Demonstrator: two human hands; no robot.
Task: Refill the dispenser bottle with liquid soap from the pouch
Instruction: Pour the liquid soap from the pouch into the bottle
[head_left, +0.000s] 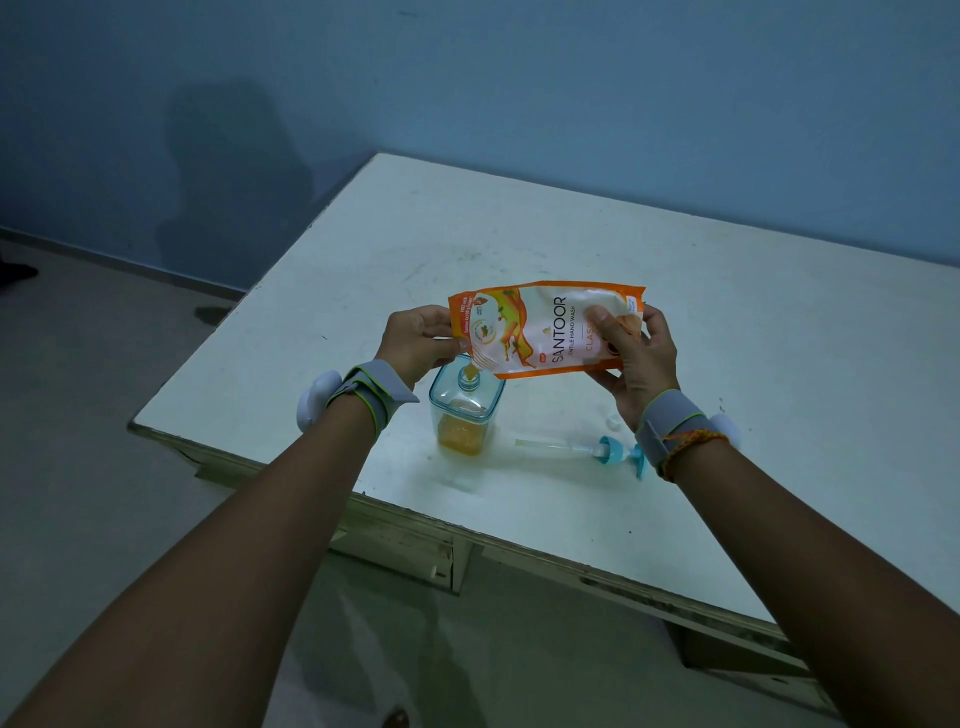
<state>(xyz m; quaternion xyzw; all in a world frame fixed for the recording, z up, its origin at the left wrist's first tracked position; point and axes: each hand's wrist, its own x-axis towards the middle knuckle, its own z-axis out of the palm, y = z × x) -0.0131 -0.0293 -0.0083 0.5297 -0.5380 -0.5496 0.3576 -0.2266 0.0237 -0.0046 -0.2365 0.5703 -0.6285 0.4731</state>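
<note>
We hold the pouch (545, 327) sideways, our left hand (418, 340) pinching its spout end and our right hand (636, 353) gripping its base, so soap falls into the open bottle (465, 410) just below our left hand, the pump (587, 448) lying beneath our right.

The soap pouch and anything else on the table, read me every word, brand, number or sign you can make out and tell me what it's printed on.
"SANTOOR": large brand name on the pouch.
"GENTLE HAND WASH": small line beside it; the first letter is hard to read.
"CLASS": orange word, cut off by the right hand.
"FREE with...": red band at the pouch's spout end; the rest is too small.
Round emblem and corner badge on the pouch: unreadable.
Dispenser bottle and pump: no text visible.
</note>
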